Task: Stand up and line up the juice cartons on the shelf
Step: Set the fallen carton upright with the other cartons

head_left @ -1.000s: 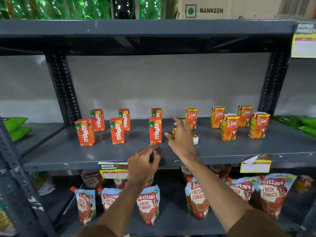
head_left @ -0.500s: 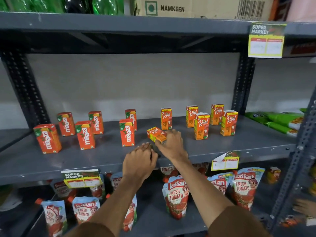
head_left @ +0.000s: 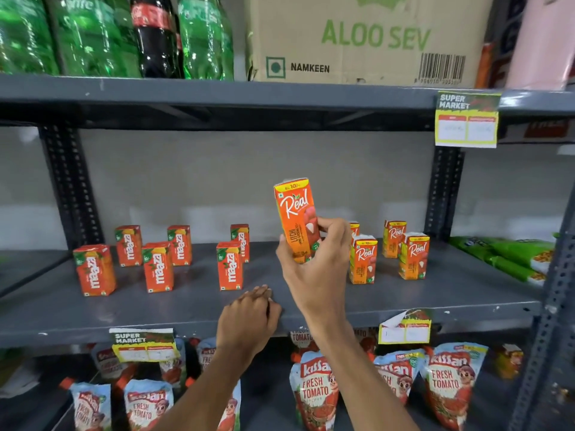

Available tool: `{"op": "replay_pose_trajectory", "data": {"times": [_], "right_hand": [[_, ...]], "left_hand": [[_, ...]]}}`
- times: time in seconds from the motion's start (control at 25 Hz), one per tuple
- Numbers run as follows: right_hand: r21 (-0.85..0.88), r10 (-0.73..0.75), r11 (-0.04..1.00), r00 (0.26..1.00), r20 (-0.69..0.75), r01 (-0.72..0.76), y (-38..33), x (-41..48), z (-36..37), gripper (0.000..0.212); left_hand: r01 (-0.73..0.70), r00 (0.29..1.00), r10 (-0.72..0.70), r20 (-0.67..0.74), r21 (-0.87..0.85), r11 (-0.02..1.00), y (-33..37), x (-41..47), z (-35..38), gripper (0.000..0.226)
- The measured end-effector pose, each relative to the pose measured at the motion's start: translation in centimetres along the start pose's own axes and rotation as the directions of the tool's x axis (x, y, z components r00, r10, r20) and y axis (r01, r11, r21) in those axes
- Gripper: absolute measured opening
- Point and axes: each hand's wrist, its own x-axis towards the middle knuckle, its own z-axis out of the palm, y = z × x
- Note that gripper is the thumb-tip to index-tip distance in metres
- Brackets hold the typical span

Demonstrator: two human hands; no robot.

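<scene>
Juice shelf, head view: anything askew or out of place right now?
No carton lies toppled. The Maaza cartons and Real cartons stand upright but staggered, not in rows. The right hand holds one Real carton off the shelf. The price tag on the shelf edge is crooked and curling.

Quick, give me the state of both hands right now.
Left hand: holding nothing, fingers curled, resting on the grey metal shelf edge.
Right hand: closed on the upright orange Real juice carton.

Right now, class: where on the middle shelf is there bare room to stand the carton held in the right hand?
The held carton could stand on the bare strip of shelf between the nearest Maaza carton and the front Real carton. The front edge by the left hand is bare too. Both carton groups are crowded.
</scene>
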Motion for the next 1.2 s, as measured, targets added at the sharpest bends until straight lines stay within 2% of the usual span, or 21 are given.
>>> {"op": "replay_pose_trajectory", "data": {"times": [0.12, 0.36, 0.52, 0.68, 0.8, 1.04, 1.2], "right_hand": [[0.054, -0.038, 0.998, 0.999, -0.023, 0.039, -2.0, 0.3, -1.2, 0.047], [0.051, 0.025, 0.998, 1.0, 0.008, -0.025, -1.1, 0.1, -1.4, 0.048], [-0.022, 0.06, 0.998, 0.998, 0.031, -0.059, 1.8, -0.1, -0.4, 0.048], [-0.146, 0.215, 0.97, 0.965, 0.153, -0.193, 6.0, -0.6, 0.5, 0.053], [-0.297, 0.327, 0.917, 0.927, 0.182, -0.265, 8.7, -0.7, 1.4, 0.057], [-0.39, 0.416, 0.87, 0.873, 0.254, -0.301, 11.8, -1.1, 3.1, 0.07], [-0.428, 0.418, 0.858, 0.87, 0.262, -0.284, 12.8, -1.3, 3.9, 0.073]], "left_hand": [[-0.015, 1.0, 0.015, 0.003, 0.019, 1.0, 0.2, 0.1, -0.4, 0.032], [0.026, 1.0, -0.026, -0.004, 0.009, 1.0, 0.3, 0.0, -0.1, 0.044], [0.019, 1.0, -0.019, -0.005, 0.033, 0.999, 0.3, 0.1, -0.1, 0.054], [0.033, 0.999, -0.032, -0.006, 0.044, 0.999, 0.4, 0.2, -0.3, 0.035], [0.015, 1.0, -0.013, -0.024, 0.068, 0.998, 0.4, 0.3, -0.2, 0.026], [0.009, 0.998, -0.004, -0.058, 0.095, 0.995, 0.5, 0.4, 0.0, 0.031], [0.026, 0.998, -0.021, -0.051, 0.103, 0.994, 0.6, 0.4, 0.2, 0.031]]}}
